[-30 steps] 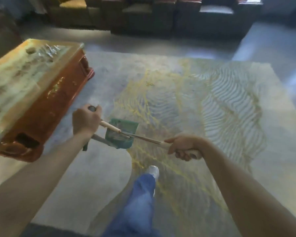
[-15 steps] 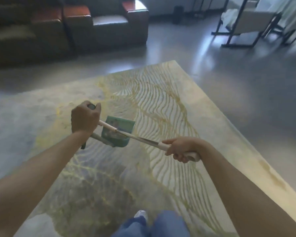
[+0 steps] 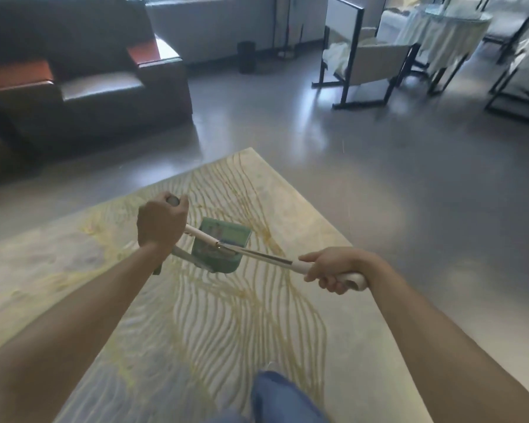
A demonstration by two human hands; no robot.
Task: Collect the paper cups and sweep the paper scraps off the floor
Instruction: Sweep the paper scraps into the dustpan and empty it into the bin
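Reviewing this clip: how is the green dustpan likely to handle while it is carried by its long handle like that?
The green dustpan looks like thin plastic, so probably light. It hangs below the left hand, which grips the handle top, so it may swing while walking. Its open mouth could spill contents if it tilts; whether it holds anything is unclear.

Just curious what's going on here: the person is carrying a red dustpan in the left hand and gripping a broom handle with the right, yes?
Not quite. The head view shows the dustpan is green, not red. The left hand holds it, and the right hand grips the broom handle.
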